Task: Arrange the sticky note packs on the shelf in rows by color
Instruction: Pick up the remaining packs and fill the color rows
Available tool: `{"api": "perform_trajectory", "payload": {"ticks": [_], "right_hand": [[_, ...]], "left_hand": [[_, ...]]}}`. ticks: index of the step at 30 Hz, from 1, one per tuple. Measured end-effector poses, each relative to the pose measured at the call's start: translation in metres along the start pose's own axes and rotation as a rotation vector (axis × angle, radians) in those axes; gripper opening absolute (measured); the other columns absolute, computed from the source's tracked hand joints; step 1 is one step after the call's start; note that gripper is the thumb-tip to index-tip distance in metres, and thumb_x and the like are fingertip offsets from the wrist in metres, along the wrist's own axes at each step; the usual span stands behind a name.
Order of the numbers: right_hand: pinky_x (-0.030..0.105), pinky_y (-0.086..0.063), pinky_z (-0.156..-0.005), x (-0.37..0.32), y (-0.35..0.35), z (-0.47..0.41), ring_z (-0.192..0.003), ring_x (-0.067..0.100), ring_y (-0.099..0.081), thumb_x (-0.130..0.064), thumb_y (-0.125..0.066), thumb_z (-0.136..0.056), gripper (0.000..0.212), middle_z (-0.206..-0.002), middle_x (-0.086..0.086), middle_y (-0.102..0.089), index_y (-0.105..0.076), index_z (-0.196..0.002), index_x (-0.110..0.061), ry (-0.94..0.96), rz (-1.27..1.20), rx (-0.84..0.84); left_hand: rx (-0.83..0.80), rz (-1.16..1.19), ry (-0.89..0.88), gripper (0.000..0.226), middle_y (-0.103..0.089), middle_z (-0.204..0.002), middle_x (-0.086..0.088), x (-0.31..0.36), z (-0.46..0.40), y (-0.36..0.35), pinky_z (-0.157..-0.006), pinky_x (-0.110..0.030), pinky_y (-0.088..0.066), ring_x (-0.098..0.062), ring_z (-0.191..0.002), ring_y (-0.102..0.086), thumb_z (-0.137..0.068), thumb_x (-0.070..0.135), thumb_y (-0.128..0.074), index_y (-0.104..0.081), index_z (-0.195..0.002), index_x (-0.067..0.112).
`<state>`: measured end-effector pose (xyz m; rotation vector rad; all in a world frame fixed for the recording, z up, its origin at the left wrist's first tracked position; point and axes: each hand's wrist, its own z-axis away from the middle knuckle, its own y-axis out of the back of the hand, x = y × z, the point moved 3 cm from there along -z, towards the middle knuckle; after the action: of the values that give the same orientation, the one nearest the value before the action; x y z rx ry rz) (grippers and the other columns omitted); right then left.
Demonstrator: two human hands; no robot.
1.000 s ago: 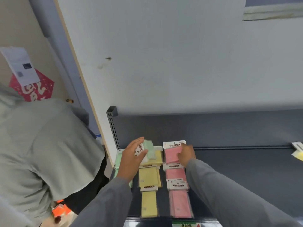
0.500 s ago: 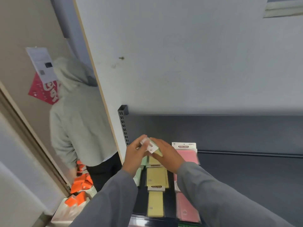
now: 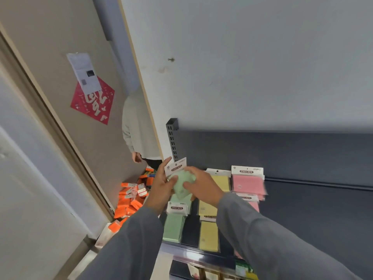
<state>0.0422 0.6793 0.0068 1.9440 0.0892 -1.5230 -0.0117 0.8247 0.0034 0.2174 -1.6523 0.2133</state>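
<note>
Your left hand point(image 3: 161, 186) and right hand point(image 3: 201, 185) both pinch green pack point(image 3: 182, 183), lifted above green row point(image 3: 174, 223) at shelf point(image 3: 302, 209) left end — likely squaring it before laying down. Yellow row point(image 3: 209, 235), pink row point(image 3: 247, 182) sit alongside.

Soft even light, motion blur, wide-angle distortion

We see a pale green sticky note pack point(image 3: 182, 183) with a white header card printed in dark red. Below it lies another green pack point(image 3: 174, 227) of the same shade. The yellow packs point(image 3: 209, 235) are soft butter-coloured, the pink packs point(image 3: 247, 183) rosy with white headers. The shelf point(image 3: 314, 209) is dark slate grey. Our sleeves point(image 3: 272, 239) are mid grey. Orange boxes point(image 3: 129, 201) litter the floor, and a red diamond poster point(image 3: 93, 103) bears cream lettering.
</note>
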Motion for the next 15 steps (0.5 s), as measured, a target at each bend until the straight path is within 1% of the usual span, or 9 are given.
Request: {"api": "perform_trajectory", "payload": {"ticks": [1,2,4,6,8,10,12,13,15], "right_hand": [[0.027,-0.055,-0.053,0.005,-0.002,0.001,-0.082,0.018,-0.064,-0.016,-0.064,-0.091,0.04,-0.118,-0.001,-0.056,-0.055,-0.129,-0.023,-0.031,-0.038,0.007],[0.026,-0.053,-0.051,0.01,-0.004,0.001,-0.08,0.018,-0.063,-0.017,-0.066,-0.092,0.037,-0.114,0.0,-0.056,-0.057,-0.126,-0.027,-0.038,-0.014,0.015],[0.035,-0.058,-0.066,0.019,-0.012,0.0,-0.084,0.021,-0.061,-0.024,-0.071,-0.088,0.034,-0.105,0.004,-0.059,-0.058,-0.119,-0.034,-0.046,0.061,0.034],[0.039,-0.057,-0.078,0.025,-0.023,-0.001,-0.085,0.022,-0.062,-0.031,-0.073,-0.085,0.036,-0.098,0.005,-0.061,-0.058,-0.118,-0.034,-0.107,0.122,0.068],[0.038,-0.053,-0.079,0.033,-0.034,-0.001,-0.085,0.022,-0.058,-0.037,-0.071,-0.085,0.04,-0.093,0.004,-0.061,-0.054,-0.121,-0.03,-0.15,0.243,0.074],[0.04,-0.048,-0.088,0.041,-0.047,0.002,-0.1,0.024,-0.052,-0.042,-0.066,-0.088,0.043,-0.102,0.005,-0.061,-0.049,-0.125,-0.028,-0.174,0.445,0.049],[0.042,-0.043,-0.095,0.047,-0.056,0.004,-0.114,0.028,-0.044,-0.044,-0.059,-0.092,0.045,-0.118,0.008,-0.056,-0.045,-0.132,-0.027,-0.218,0.586,0.047],[0.042,-0.041,-0.098,0.049,-0.058,0.005,-0.116,0.03,-0.041,-0.045,-0.057,-0.093,0.046,-0.123,0.009,-0.053,-0.045,-0.134,-0.027,-0.232,0.632,0.052],[0.043,-0.039,-0.1,0.049,-0.059,0.005,-0.117,0.031,-0.039,-0.047,-0.056,-0.093,0.048,-0.127,0.009,-0.045,-0.046,-0.137,-0.028,-0.238,0.725,0.076]], "left_hand": [[0.007,-0.031,0.007,0.064,-0.065,-0.13,-0.011,-0.005,-0.003,0.008,-0.07,-0.034,-0.061,-0.022,-0.101,-0.07,-0.097,-0.008,-0.052,-0.038,-0.147,0.028],[0.018,-0.072,0.009,0.065,-0.064,-0.132,-0.011,-0.012,-0.007,0.015,-0.081,-0.043,-0.061,-0.025,-0.109,-0.068,-0.096,-0.008,-0.053,-0.039,-0.147,0.028],[0.03,-0.141,-0.007,0.065,-0.063,-0.133,-0.01,-0.025,-0.015,0.026,-0.094,-0.054,-0.055,-0.028,-0.117,-0.065,-0.092,-0.003,-0.062,-0.043,-0.142,0.034],[0.023,-0.196,-0.007,0.065,-0.064,-0.129,-0.007,-0.034,-0.021,0.031,-0.088,-0.045,-0.059,-0.024,-0.111,-0.067,-0.089,0.006,-0.07,-0.044,-0.138,0.037],[-0.015,-0.285,0.0,0.064,-0.063,-0.12,0.004,-0.039,-0.021,0.029,-0.074,-0.021,-0.058,-0.014,-0.102,-0.067,-0.089,0.005,-0.07,-0.042,-0.139,0.033],[-0.071,-0.419,-0.022,0.059,-0.062,-0.115,0.013,-0.052,-0.02,0.032,-0.074,-0.014,-0.054,-0.01,-0.104,-0.064,-0.088,0.002,-0.07,-0.046,-0.136,0.027],[-0.154,-0.566,-0.058,0.048,-0.063,-0.119,0.007,-0.069,-0.023,0.04,-0.09,-0.021,-0.052,-0.015,-0.111,-0.061,-0.088,0.01,-0.073,-0.056,-0.13,0.023],[-0.178,-0.654,-0.092,0.04,-0.062,-0.123,0.006,-0.076,-0.025,0.043,-0.099,-0.03,-0.049,-0.016,-0.114,-0.057,-0.088,0.017,-0.074,-0.062,-0.125,0.023],[-0.193,-0.788,-0.159,0.03,-0.057,-0.127,0.005,-0.085,-0.029,0.049,-0.107,-0.036,-0.04,-0.015,-0.117,-0.049,-0.087,0.03,-0.075,-0.069,-0.116,0.024]]}}
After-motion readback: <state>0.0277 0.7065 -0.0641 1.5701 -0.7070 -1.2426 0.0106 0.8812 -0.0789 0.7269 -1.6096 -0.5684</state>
